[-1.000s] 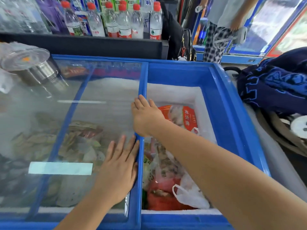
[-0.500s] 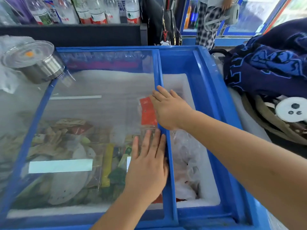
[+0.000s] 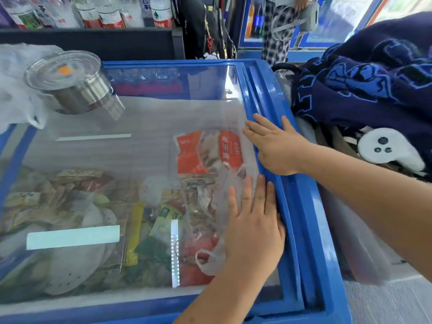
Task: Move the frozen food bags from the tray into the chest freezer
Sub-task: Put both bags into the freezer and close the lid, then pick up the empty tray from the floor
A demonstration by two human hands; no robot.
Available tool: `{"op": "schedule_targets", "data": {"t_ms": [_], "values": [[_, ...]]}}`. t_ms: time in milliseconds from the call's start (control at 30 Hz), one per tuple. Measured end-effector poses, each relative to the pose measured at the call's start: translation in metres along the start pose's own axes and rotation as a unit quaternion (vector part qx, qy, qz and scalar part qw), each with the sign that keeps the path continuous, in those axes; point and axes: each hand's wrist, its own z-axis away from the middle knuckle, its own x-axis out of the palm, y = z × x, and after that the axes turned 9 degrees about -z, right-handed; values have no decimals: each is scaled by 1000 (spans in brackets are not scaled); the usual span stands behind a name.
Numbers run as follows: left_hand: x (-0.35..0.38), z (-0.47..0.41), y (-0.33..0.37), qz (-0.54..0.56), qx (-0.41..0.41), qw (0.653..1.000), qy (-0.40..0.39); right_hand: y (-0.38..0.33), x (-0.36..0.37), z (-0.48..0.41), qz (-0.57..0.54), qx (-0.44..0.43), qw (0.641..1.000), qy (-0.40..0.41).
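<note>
The blue chest freezer (image 3: 304,230) fills the view, and its sliding glass lid (image 3: 140,160) sits fully across to the right rim. Through the glass I see frozen food bags, among them an orange-red bag (image 3: 203,153) and a white plastic bag (image 3: 210,260). My left hand (image 3: 254,228) lies flat, fingers apart, on the glass by the lid's right frame. My right hand (image 3: 275,148) rests flat on that blue frame farther back. Neither hand holds anything. No tray is in view.
A steel pot with a clear lid (image 3: 72,85) and a white plastic bag (image 3: 16,90) sit on the freezer's far left glass. Dark blue clothing (image 3: 374,85) and a white controller (image 3: 388,148) lie to the right. Bottles (image 3: 105,12) line a back shelf; a person (image 3: 280,24) stands behind.
Both hands have pushed the sliding glass lid to the right; the open gap over the right side of the freezer has closed and the bags now lie under glass.
</note>
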Motion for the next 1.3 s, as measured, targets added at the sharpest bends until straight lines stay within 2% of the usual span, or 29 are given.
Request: {"op": "schedule_targets", "data": {"t_ms": [233,433,467,533,633,700,833,933,1000,1067,1133,1200,1267,1300], "values": [[8,-10,29,4,3,1000,-13,34,3,10,-41,5,999,-22],[-1,-7,25,4,25,999,-35,25,1,16,-29,21,999,-8],[-9,-3,20,29,35,998,-37,18,-3,21,-20,25,999,9],[-36,10,-3,113,17,993,-24,-4,-16,38,-44,0,994,98],[-91,58,-59,194,-57,977,68,-57,-38,83,-191,-78,943,260],[-117,108,-99,197,-103,965,138,-100,-40,119,-265,-111,906,312],[-121,223,-156,195,-191,943,192,-182,6,189,-370,-159,867,295],[-87,313,-180,175,-221,933,226,-231,80,230,-428,-193,840,272],[-50,368,-190,190,-237,926,225,-255,142,253,-427,-228,832,270],[-7,417,-194,202,-262,925,186,-270,208,279,-423,-238,840,241],[53,467,-198,199,-325,922,72,-283,283,304,-440,-167,870,147],[122,501,-205,192,-392,891,-122,-293,356,315,-475,8,880,23],[189,520,-214,188,-433,830,-297,-294,425,308,-472,210,853,-75],[219,527,-218,191,-449,800,-348,-290,457,301,-462,287,831,-116]]}}
